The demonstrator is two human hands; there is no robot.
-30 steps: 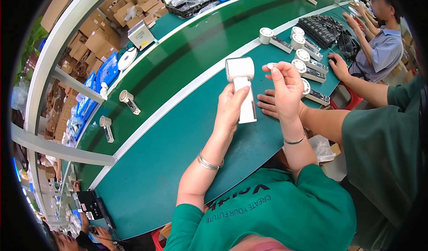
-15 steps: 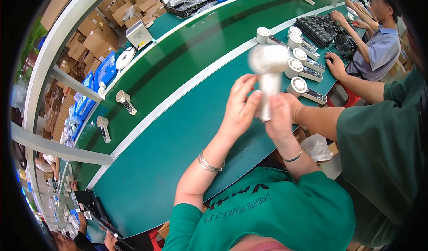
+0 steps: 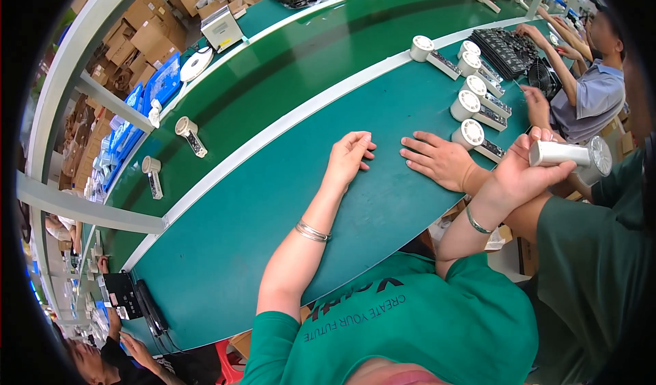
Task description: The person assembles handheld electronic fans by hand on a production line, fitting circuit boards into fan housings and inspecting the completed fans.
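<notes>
On the right side, my right hand (image 3: 518, 174) is turned palm up and grips the handle of a white handheld fan (image 3: 562, 154). The fan's round slotted head points away to the right, past the table's edge. My left hand (image 3: 350, 158) hovers at or rests on the green table (image 3: 273, 200); which one, I cannot tell. Its fingers are curled together, and nothing shows in them. Between my hands, a co-worker's hand (image 3: 441, 161) lies flat with fingers spread. Just beyond it stands a row of several white fans (image 3: 469, 133) with circuit boards exposed in their handles.
A green conveyor belt (image 3: 225, 122) curves behind a pale rail, carrying a few open fans (image 3: 186, 133). Black parts (image 3: 504, 51) are piled near another worker (image 3: 591, 77). White frame posts (image 3: 89, 207) stand at left, near a black device (image 3: 123, 296). Cardboard boxes (image 3: 154, 36) fill the back.
My two hands have parted. The right carried the fan from over the table to the far right; the left let go of it and dropped slightly left. The co-worker's hand now shows flat on the table.
</notes>
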